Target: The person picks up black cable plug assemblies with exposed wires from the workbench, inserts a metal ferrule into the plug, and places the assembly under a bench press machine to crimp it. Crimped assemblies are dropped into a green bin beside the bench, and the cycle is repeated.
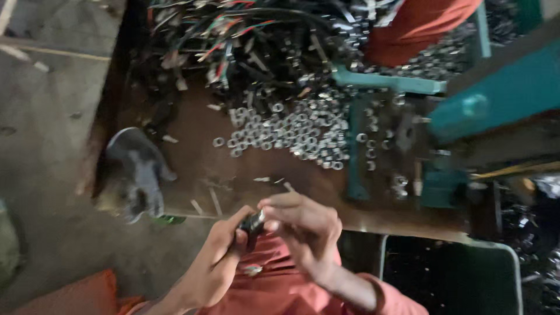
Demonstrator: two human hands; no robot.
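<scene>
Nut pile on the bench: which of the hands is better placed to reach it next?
Probably the right hand: it lies nearer the nut pile, only fingertips on the small dark part. The left hand grips that part.

I see no packages, labels, signs or screens anywhere in my view; nothing here carries print or a display.

Heap of nuts (294, 131) on workbench (192, 169), wires (245, 41) behind.

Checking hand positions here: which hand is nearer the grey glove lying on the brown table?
Left. The left hand is just right of and below the grey glove; the right hand lies farther right, beyond it.
</scene>
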